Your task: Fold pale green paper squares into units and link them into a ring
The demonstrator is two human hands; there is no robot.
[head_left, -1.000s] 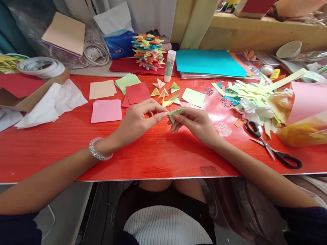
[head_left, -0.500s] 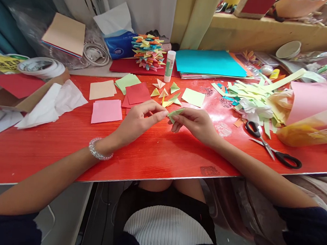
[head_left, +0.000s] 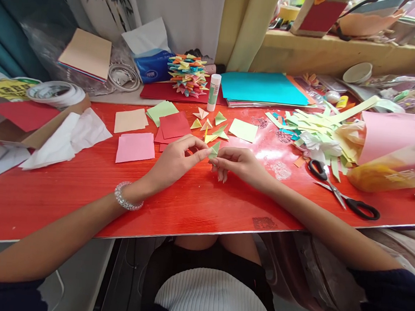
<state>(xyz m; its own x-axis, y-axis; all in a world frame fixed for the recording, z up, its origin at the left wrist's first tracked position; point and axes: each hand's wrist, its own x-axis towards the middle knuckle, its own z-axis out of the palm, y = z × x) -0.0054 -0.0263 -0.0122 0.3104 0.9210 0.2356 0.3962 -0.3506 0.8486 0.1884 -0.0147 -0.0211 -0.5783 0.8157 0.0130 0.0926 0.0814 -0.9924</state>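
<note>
Between my two hands is a small folded piece of light green paper [head_left: 214,150], pointed at the top. My left hand [head_left: 180,159] pinches its left edge between thumb and forefinger. From the other side, my right hand [head_left: 240,165] grips it low with thumb and fingers, partly hiding it. Just beyond lie several small folded paper triangles [head_left: 207,124] in pink, yellow and green. Square sheets lie near my left hand: red paper [head_left: 174,125], pink paper [head_left: 136,147], peach paper [head_left: 130,120] and green paper [head_left: 161,112]. A pale green square [head_left: 243,130] is beyond my right hand.
A glue stick [head_left: 214,92] stands upright beside a multicoloured folded-paper model [head_left: 188,76]. Blue sheets [head_left: 265,87] lie at the back. On the right are black-handled scissors [head_left: 343,189], paper strips [head_left: 312,122] and a pink paper roll [head_left: 390,135]. A cardboard box [head_left: 60,122] sits left.
The folded green paper has turned from slanting sideways to standing with its point up. My hands have moved slightly left and stay close together. The camera view has tilted up a little.
</note>
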